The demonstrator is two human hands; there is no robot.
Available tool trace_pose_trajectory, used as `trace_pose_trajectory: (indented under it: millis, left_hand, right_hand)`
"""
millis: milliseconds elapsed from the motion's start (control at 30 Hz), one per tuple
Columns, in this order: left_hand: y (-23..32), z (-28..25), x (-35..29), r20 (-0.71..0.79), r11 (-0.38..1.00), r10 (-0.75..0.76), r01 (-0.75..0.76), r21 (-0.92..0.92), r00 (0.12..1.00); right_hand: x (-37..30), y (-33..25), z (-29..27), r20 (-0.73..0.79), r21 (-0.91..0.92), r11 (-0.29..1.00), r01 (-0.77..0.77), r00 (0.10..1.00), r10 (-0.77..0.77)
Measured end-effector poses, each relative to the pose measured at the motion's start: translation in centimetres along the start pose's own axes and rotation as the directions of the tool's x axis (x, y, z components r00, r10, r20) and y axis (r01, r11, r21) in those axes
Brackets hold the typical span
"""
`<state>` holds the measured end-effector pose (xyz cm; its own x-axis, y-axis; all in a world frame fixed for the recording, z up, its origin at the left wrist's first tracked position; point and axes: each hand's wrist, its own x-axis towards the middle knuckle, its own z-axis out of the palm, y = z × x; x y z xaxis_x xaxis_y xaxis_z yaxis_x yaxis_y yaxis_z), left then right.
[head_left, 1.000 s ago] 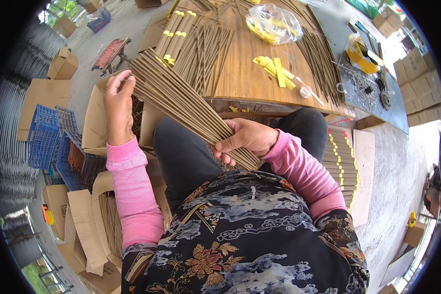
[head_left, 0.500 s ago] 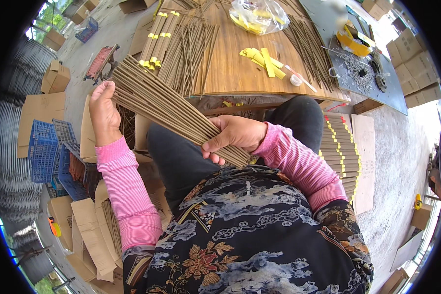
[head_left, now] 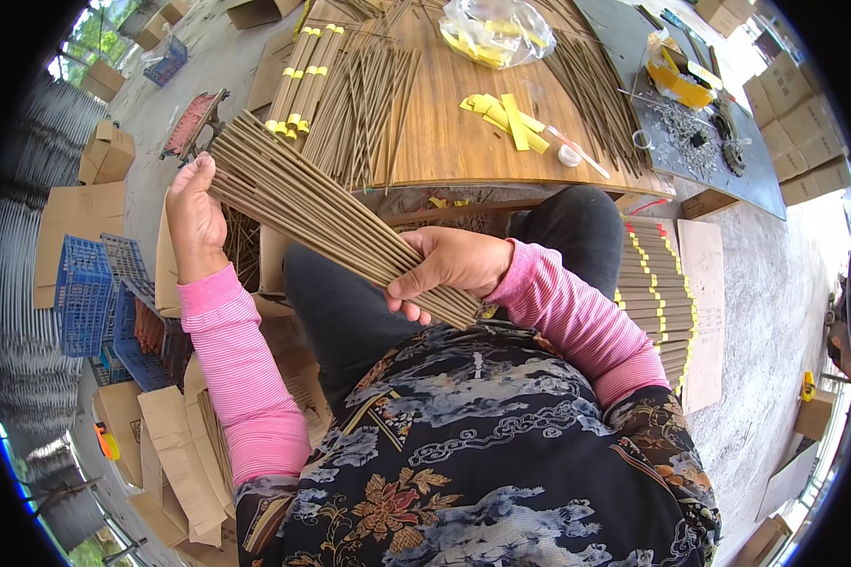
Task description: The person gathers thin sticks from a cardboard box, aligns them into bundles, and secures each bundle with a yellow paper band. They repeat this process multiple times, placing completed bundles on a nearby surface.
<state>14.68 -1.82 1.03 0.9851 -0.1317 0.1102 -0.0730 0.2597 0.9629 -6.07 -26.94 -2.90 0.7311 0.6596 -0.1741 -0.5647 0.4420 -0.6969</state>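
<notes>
Fingers of the right hand [head_left: 449,265] wrap the near end of a sheaf of sticks [head_left: 317,203], thumb laid across the top, fingertips curled out beneath. Fingers of the left hand [head_left: 197,222] curled in toward the thumb, at the far end by the outermost sticks; cannot tell whether they pinch one.

Sheaf: slim, straight, dull-brown rods, roughly parallel; spread flat and wider at the far end, gathered tighter at the right hand; near tips uneven. Position: slantwise above the lap, near end close to the patterned shirt [head_left: 482,444], far end up and to the left.

Beyond, on the wooden table [head_left: 444,132]: loose sticks [head_left: 364,113], yellow-banded bundles [head_left: 303,80], yellow strips [head_left: 508,121].
</notes>
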Motion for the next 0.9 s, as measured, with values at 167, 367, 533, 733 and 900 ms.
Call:
trace_pose_trajectory:
  millis: [167,367,533,733,900]
  left_hand:
    - [0.4,0.6,-0.3,-0.022,1.0,-0.016,0.016,-0.002,1.0]
    - [0.2,0.4,0.0,-0.043,1.0,0.016,-0.015,0.016,0.999]
    - [0.5,1.8,-1.0,-0.039,0.986,0.096,-0.09,0.144,0.995]
    - [1.0,0.6,-0.4,-0.031,0.989,0.092,-0.088,0.123,0.995]
    - [3.1,1.4,-0.9,-0.109,0.984,0.067,-0.048,0.171,0.992]
  right_hand:
    - [-0.1,-0.1,0.0,-0.004,-0.012,1.0,0.001,1.0,-0.001]
    - [-0.2,0.0,0.0,-0.032,-0.034,0.999,-0.016,0.999,0.015]
    - [-0.3,-0.2,0.4,-0.044,-0.049,0.998,-0.032,0.999,0.03]
    - [-0.4,-0.2,0.2,-0.041,-0.054,0.999,-0.009,0.999,0.007]
    - [-0.7,-0.2,-0.1,-0.037,-0.042,0.999,-0.011,0.999,0.009]
